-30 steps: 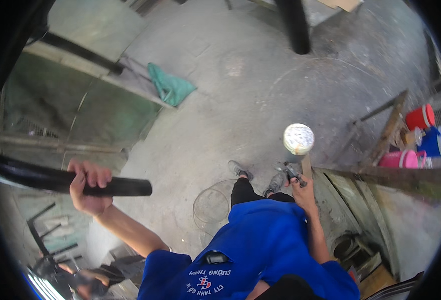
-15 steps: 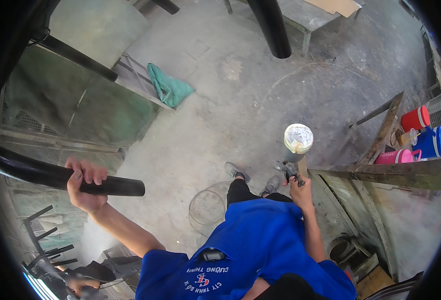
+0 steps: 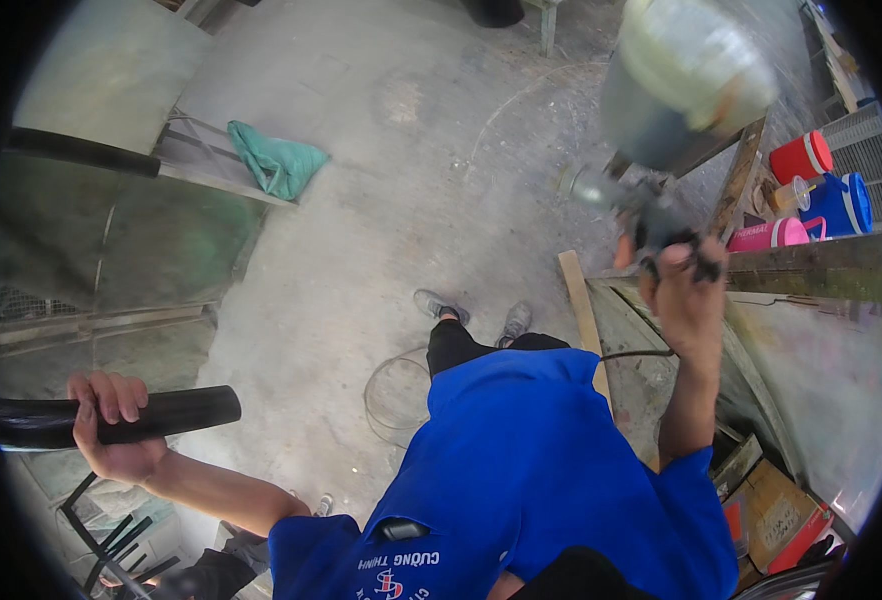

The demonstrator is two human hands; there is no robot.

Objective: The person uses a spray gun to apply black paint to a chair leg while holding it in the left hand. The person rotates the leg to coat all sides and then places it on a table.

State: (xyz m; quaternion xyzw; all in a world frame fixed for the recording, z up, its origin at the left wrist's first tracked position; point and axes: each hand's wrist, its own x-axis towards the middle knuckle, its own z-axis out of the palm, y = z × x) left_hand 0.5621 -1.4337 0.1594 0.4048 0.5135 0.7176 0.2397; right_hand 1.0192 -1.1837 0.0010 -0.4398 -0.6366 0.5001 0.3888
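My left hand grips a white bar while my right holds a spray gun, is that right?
Not quite: the bar is black, as the head view shows. The left hand does grip it, and the right hand holds the spray gun.

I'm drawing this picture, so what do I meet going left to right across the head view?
Left hand holding a black tube → green cloth → left grey shoe → right grey shoe → right hand holding a spray gun → red container.
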